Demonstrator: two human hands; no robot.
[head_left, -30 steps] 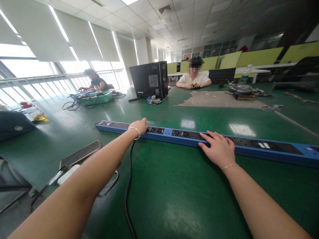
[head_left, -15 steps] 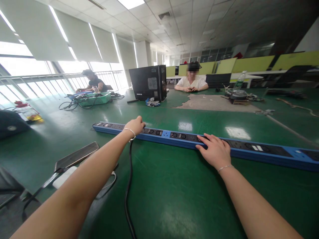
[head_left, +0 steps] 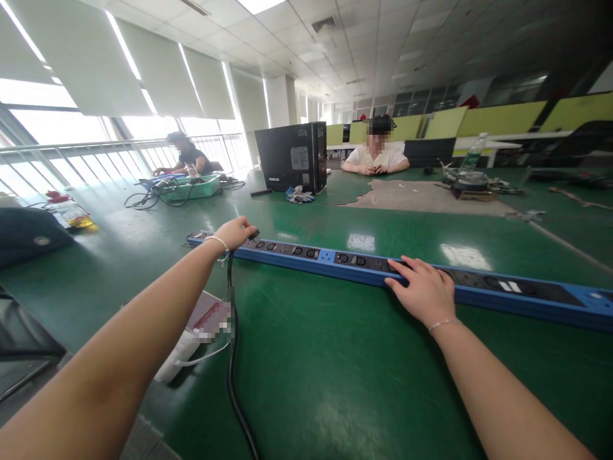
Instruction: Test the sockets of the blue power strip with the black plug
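Observation:
A long blue power strip (head_left: 327,256) with black socket panels lies across the green table. My left hand (head_left: 234,231) is closed on a dark plug (head_left: 254,235), just over the sockets toward the strip's left end. Whether the plug touches a socket I cannot tell. From below that hand a thick black cable (head_left: 233,370) runs down to the near edge of view. My right hand (head_left: 424,287) grips the strip right of its middle, thumb at the near side and fingers across the top.
Left of the cable lie a phone (head_left: 211,313), partly blurred, and a white charger (head_left: 177,358). Farther back stand a black computer case (head_left: 280,160), gloves (head_left: 300,195) and a green basket (head_left: 196,188) with cables. Two people sit beyond; one person (head_left: 376,156) faces me.
My left hand has moved left along the strip with the plug, and the cable has shifted with it. My right hand stays on the strip. The view has turned slightly left.

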